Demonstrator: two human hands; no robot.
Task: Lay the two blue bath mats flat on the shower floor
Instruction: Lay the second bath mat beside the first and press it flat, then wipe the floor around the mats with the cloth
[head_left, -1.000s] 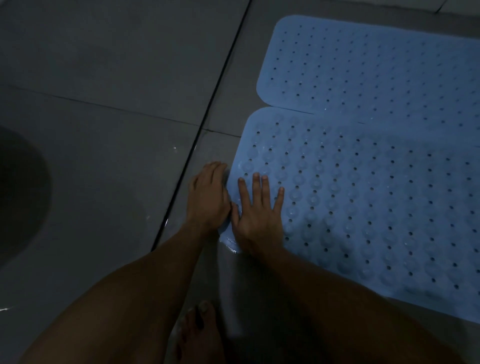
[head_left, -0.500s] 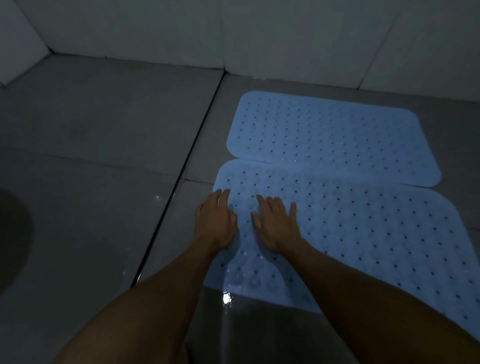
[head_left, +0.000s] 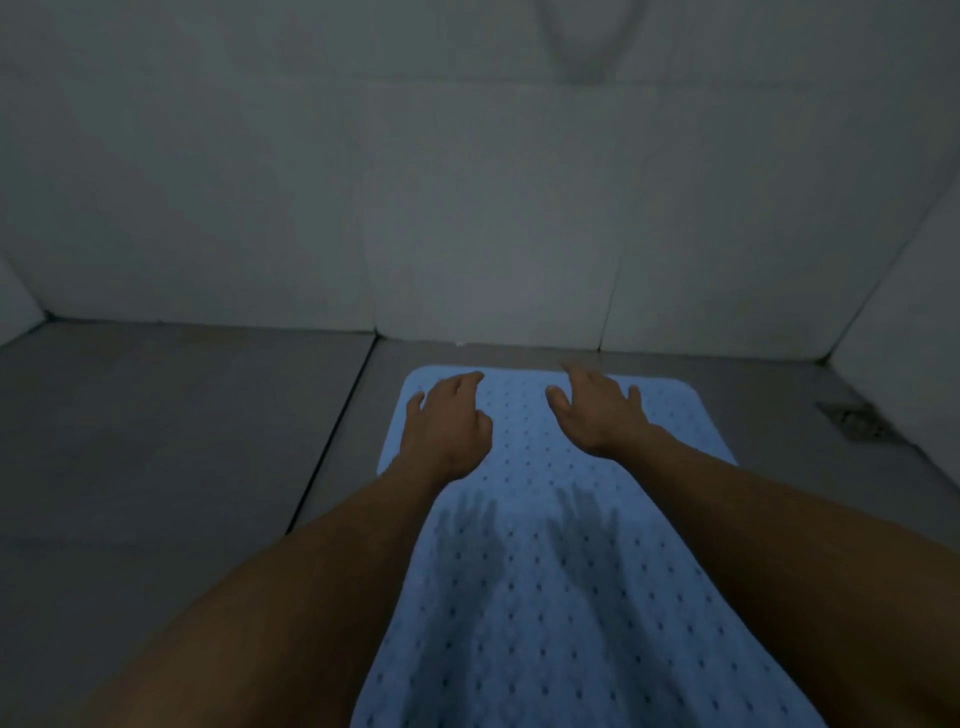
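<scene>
grey shower floor (head_left: 156, 441); both hands (head_left: 447, 426) hover over blue mats (head_left: 545, 597).

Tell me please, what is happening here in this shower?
A person is laying blue bath mats on the grey shower floor. Blue mat surface runs from the bottom of the picture to near the back wall; the seam between the two mats is not clear. The left hand and right hand reach out over the far end, fingers loose, holding nothing. A floor drain is at right.
</scene>
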